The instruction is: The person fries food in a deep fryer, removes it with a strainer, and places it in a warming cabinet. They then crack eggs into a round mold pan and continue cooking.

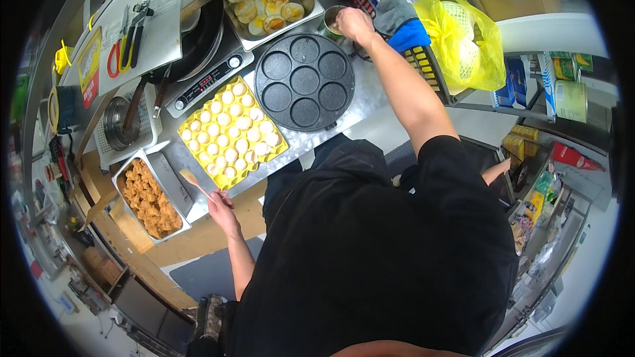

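My left hand (222,209) grips the thin handle of a small spatula (189,177), whose pale blade points towards the steel table's far left. My right hand (354,25) is at the mouth of a cup-like container (331,16), with its fingertips hidden inside the rim. Just below that container lies a round black pan with several round wells (304,81), all without food. Left of the pan, a yellow egg tray (233,134) holds many whole eggs. Behind the pan, a steel tray (314,9) carries several fried eggs (274,7).
A steel pan of orange-brown battered food (149,198) stands at the left. An induction cooker (208,84) bears a dark wok (198,49). At right are a black crate (431,72), cloths (397,20) and a yellow bag (459,44). Another person's arm (496,172) shows at far right.
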Tool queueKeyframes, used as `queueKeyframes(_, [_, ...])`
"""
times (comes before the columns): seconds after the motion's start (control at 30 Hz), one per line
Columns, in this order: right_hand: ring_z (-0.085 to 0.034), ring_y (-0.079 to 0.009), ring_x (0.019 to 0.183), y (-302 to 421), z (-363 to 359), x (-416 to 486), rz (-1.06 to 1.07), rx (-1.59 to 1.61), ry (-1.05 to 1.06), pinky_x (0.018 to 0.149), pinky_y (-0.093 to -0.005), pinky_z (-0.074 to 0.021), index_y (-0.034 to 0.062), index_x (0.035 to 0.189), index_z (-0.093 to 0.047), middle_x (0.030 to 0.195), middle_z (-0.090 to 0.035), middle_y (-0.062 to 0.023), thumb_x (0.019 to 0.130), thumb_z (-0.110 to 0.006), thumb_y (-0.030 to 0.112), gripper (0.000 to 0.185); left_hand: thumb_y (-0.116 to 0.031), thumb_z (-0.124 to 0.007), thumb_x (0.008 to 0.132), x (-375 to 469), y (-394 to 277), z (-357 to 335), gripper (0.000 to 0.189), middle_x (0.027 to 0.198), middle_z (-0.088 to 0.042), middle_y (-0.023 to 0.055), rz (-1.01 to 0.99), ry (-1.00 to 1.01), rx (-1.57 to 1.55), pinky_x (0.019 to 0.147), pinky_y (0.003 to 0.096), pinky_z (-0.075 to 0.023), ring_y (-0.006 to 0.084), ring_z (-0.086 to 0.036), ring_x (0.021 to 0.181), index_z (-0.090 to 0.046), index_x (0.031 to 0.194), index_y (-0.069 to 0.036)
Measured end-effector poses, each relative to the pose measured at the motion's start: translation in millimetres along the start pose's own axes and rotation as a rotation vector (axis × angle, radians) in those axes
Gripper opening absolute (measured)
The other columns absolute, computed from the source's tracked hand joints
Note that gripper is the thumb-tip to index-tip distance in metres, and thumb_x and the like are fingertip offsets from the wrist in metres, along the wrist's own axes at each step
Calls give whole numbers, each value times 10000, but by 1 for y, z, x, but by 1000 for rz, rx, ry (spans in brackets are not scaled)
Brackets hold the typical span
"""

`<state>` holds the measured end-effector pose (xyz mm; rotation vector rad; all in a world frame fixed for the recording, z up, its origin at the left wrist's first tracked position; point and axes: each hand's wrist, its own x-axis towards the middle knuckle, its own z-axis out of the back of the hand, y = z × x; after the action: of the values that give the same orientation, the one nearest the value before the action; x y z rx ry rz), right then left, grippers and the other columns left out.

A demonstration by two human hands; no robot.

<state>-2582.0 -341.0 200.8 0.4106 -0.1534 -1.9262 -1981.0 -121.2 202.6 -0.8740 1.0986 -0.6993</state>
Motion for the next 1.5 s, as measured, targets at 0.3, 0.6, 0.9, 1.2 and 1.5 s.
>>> queueKeyframes(0.3, [-728,-177,776,-8,31,-94,-48,753,-504,700,-311,-553,28,1019,-772,875,-775,-100,977,-668,221,223,-319,-460,1120,4,1,0,308,851,-581,19,17,-24,-57,527,227,-365,69,-473,620,-582,1109,-36])
queueKeyframes(0.6, [-736,-272,809,13,-19,-195,141,303,-448,731,-353,-563,30,1053,-751,919,-753,-155,970,-664,140,163,-321,-462,1121,19,3,-6,320,849,-577,18,-10,20,-52,532,230,-369,70,-481,631,-583,1107,-24])
queueKeyframes(0.9, [-719,-293,782,15,-17,-188,99,511,-259,715,-382,-552,6,1010,-741,869,-732,-185,956,-657,114,146,-311,-474,1119,35,1,-6,307,835,-573,9,-45,78,-62,521,233,-354,65,-464,609,-583,1098,-25])
queueKeyframes(1.2, [-739,-328,922,3,33,-72,-10,188,-380,820,-403,-576,67,1076,-772,977,-764,-167,969,-639,255,254,-321,-474,1117,18,3,-3,297,841,-577,11,6,50,-68,507,232,-361,65,-474,604,-581,1115,-43])
queueKeyframes(1.5, [-734,-310,948,-4,24,-25,206,84,-69,844,-410,-566,74,977,-798,953,-770,-142,883,-639,278,275,-323,-471,1117,8,-8,4,311,853,-583,13,-13,19,-18,513,224,-376,65,-486,619,-595,1096,-39])
